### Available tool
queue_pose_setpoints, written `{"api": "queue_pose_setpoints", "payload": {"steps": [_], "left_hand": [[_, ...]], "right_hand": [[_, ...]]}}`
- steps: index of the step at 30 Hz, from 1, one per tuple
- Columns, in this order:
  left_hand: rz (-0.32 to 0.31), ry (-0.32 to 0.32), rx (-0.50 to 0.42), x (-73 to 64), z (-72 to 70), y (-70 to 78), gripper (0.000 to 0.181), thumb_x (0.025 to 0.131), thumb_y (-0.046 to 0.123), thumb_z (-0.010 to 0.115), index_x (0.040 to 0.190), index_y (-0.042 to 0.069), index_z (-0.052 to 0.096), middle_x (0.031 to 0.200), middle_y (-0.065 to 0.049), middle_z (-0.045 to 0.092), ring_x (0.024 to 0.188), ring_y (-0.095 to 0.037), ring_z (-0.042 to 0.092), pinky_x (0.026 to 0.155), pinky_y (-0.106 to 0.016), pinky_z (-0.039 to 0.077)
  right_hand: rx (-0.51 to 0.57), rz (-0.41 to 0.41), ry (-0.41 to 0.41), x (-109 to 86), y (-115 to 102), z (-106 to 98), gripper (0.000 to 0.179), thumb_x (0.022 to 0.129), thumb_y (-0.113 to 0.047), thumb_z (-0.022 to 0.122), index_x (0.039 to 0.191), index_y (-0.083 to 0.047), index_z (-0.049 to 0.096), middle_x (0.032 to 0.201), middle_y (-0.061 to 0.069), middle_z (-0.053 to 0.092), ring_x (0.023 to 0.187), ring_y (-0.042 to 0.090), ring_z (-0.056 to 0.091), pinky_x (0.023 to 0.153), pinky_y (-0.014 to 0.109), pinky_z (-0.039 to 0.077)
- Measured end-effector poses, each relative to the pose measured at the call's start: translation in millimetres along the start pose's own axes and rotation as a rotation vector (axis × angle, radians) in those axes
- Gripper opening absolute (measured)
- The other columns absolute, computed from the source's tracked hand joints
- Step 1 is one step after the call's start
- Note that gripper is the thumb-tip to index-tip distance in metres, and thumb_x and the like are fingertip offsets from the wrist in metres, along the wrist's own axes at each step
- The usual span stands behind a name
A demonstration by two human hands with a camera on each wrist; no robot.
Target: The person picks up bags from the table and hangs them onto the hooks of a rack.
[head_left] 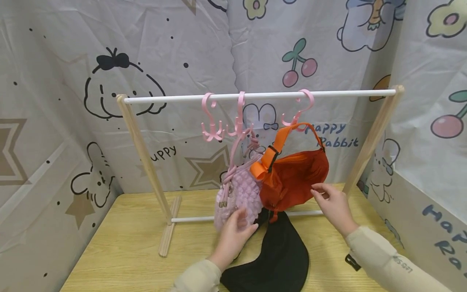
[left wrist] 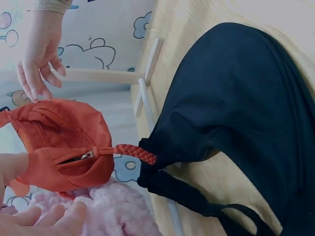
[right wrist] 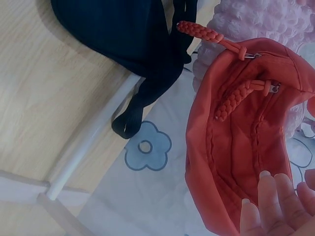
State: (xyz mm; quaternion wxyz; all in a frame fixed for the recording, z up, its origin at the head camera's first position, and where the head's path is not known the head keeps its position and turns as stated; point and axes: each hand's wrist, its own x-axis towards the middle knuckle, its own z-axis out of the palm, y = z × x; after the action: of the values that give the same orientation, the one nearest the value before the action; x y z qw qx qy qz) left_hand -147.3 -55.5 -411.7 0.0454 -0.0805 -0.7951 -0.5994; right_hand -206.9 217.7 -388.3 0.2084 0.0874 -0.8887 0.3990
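Note:
An orange-red shoulder bag (head_left: pixel 297 176) hangs by its strap from the right pink hook (head_left: pixel 299 109) on the white rail. My right hand (head_left: pixel 333 205) is at the bag's right lower side, fingers loosely bent; in the right wrist view the fingertips (right wrist: pixel 266 179) overlap its fabric. A pink puffy bag (head_left: pixel 242 192) hangs from the middle hook (head_left: pixel 239 117), left of the orange one and partly behind it. In front of the pink bag's lower part is my left hand (head_left: pixel 233 235), fingers relaxed and holding nothing. Below, a black bag (head_left: pixel 281 255) lies on the table.
The wooden rack has a left post (head_left: pixel 146 158), a right post (head_left: pixel 372 142) and a lower white bar (head_left: pixel 193 219). A left pink hook (head_left: pixel 211 121) hangs bare. A black buckle (head_left: pixel 352 262) lies by the right sleeve on the table (head_left: pixel 120 243). Printed cloth surrounds the rack.

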Motion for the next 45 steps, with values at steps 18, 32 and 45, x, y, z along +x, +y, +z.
{"api": "queue_pose_setpoints", "payload": {"steps": [18,32,45], "left_hand": [[-0.004,0.013,0.003,-14.3,7.0,-31.2,0.045,0.085,0.005,0.073,0.12,-0.013,0.051,0.111,-0.028,0.06,0.096,-0.042,0.061,0.087,-0.058,0.048],[-0.004,0.011,0.038,-22.1,5.2,-46.6,0.043,0.085,0.004,0.073,0.118,-0.013,0.051,0.109,-0.026,0.061,0.097,-0.045,0.059,0.088,-0.055,0.048],[-0.026,0.035,0.129,-28.5,7.6,-61.2,0.044,0.083,0.007,0.075,0.115,-0.015,0.053,0.113,-0.031,0.059,0.106,-0.048,0.056,0.092,-0.057,0.045]], "right_hand": [[0.033,-0.027,0.005,-12.5,3.6,9.4,0.016,0.09,0.002,0.064,0.104,0.008,0.068,0.096,0.019,0.07,0.071,0.018,0.059,0.057,0.022,0.048],[0.063,-0.005,-0.002,-19.1,4.0,14.8,0.015,0.09,0.0,0.066,0.103,0.007,0.069,0.094,0.015,0.067,0.069,0.015,0.058,0.058,0.022,0.048],[0.065,0.025,-0.012,-25.5,5.6,21.1,0.014,0.09,0.0,0.065,0.102,0.007,0.069,0.091,0.015,0.069,0.07,0.019,0.06,0.06,0.023,0.049]]}}
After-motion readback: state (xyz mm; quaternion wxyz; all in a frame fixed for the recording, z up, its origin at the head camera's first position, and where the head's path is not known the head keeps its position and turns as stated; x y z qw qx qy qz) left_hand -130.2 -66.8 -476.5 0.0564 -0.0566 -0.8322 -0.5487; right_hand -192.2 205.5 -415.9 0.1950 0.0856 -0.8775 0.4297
